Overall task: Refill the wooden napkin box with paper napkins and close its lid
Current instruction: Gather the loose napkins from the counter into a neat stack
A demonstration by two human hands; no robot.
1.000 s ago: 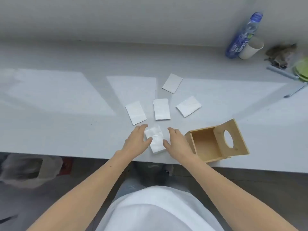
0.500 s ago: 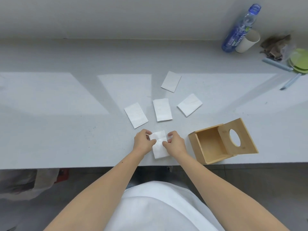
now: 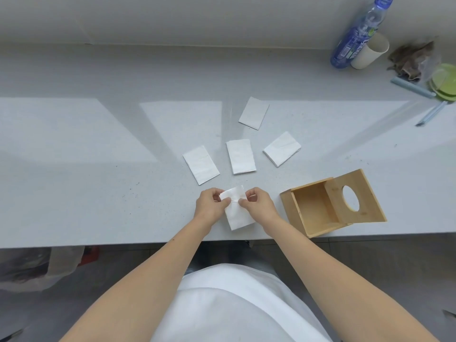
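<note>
The grey tabletop (image 3: 98,169) ran the full width, with wide bare room on its left half and its near edge just below the hands. At the near right, close to that edge, the wooden box (image 3: 318,208) lay on its side, empty, its lid (image 3: 355,197) with an oval hole swung open to the right. Far right by the wall stood a blue bottle (image 3: 357,35); its label was too blurred to read. A white cup (image 3: 370,51) leaned beside it, its contents hidden, then a brown rag (image 3: 412,60) and a green lid (image 3: 444,82). Four folded napkins (image 3: 240,156) lay apart in a fan mid-table. Nearest, a fifth napkin (image 3: 238,213) was pinched at its far end by the left hand (image 3: 209,206) and the right hand (image 3: 259,206), both closed on it, just left of the box.
</note>
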